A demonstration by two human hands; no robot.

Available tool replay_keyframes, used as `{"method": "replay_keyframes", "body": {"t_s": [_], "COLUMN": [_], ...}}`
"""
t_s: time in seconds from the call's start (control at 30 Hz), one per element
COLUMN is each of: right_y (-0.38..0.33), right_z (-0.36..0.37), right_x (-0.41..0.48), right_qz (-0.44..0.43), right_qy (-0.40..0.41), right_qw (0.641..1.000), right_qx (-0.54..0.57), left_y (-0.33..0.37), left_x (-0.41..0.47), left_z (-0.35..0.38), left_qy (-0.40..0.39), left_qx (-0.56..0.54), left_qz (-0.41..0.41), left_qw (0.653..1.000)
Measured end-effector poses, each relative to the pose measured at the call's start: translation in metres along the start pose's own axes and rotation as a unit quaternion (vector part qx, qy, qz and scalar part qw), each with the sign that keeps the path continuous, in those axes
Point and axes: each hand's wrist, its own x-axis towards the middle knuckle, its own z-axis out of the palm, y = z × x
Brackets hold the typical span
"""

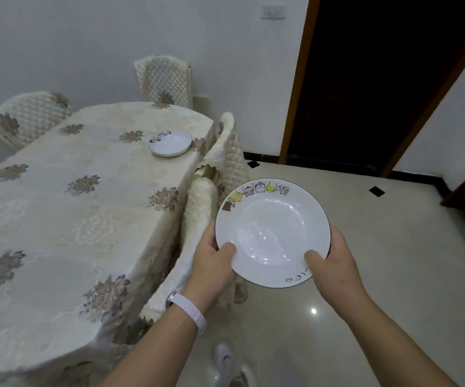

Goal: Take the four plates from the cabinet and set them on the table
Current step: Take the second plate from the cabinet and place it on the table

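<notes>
I hold a white deep plate (270, 224) with a dark rim and small cartoon drawings along its far edge, level in front of me over the floor, right of the table. My left hand (211, 263) grips its near left rim, thumb on top. My right hand (334, 261) grips its near right rim the same way. A second plate (169, 143) of the same kind lies on the table (72, 219) near its far right corner. The cabinet is out of view.
The table wears a cream floral cloth. Quilted chairs stand around it: two along its right side (225, 152), one at the far end (164, 79), one at the far left (30, 115). A dark open doorway (379, 79) is at the right. Glossy tiled floor lies below.
</notes>
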Motion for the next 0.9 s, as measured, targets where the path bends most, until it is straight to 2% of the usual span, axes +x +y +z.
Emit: {"method": "replay_keyframes", "body": {"t_s": [0.33,0.53,0.7,0.9], "right_y": [-0.058,-0.081,-0.09,-0.085], "right_z": [0.134,0.216,0.28,0.343], "right_x": [0.112,0.138,0.146,0.169], "right_qz": [-0.044,-0.075,-0.122,-0.125], "right_qy": [-0.065,-0.186,-0.285,-0.375], "right_qw": [0.995,0.974,0.942,0.906], "right_qx": [-0.063,-0.104,-0.128,-0.148], "left_y": [0.025,0.021,0.019,0.004], "left_x": [0.128,0.135,0.123,0.129], "left_z": [-0.094,-0.161,-0.202,-0.235], "left_qy": [0.072,0.183,0.29,0.396], "left_qx": [-0.01,-0.034,-0.049,-0.024], "left_qz": [0.028,0.042,0.031,-0.003], "left_qw": [0.997,0.982,0.955,0.918]}}
